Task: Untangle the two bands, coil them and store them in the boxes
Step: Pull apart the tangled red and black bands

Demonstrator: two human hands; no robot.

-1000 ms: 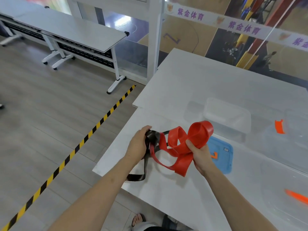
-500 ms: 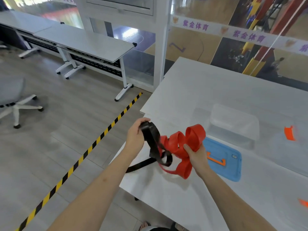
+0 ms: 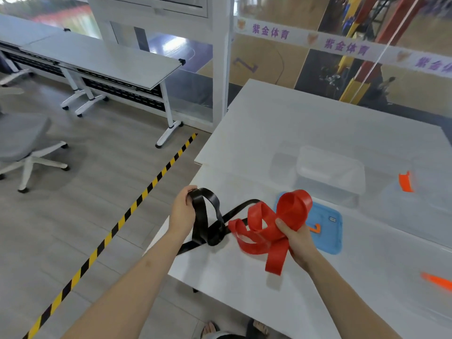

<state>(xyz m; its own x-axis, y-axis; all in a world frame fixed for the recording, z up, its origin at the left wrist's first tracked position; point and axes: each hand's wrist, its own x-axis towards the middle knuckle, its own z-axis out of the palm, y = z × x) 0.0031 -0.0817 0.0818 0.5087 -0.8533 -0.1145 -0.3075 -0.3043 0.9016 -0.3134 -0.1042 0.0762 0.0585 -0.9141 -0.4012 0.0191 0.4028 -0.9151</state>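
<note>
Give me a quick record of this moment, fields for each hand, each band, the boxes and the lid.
left hand: gripping glossy black flat band
right hand: gripping bunched red elastic band
bands: black strand passes into the red loops, not yet separated
clear plastic box: open on white table, no band inside
blue rectangular lid: flat beside right hand

A glossy black band [image 3: 208,216] is showing left of centre, beside a bright red band [image 3: 271,231]. Both are lying over a plain white table [image 3: 318,123]. Right of the red band, a light blue lid [image 3: 327,231] is carrying an orange handle [image 3: 315,228]. Above it, a clear, colourless box [image 3: 330,172] is sitting. An orange clip [image 3: 406,181] is glowing at the right edge. Across the grey wood-grain floor [image 3: 102,172], yellow-and-black striped tape [image 3: 127,214] is running diagonally. At upper right, a white banner [image 3: 342,45] is bearing purple characters.
</note>
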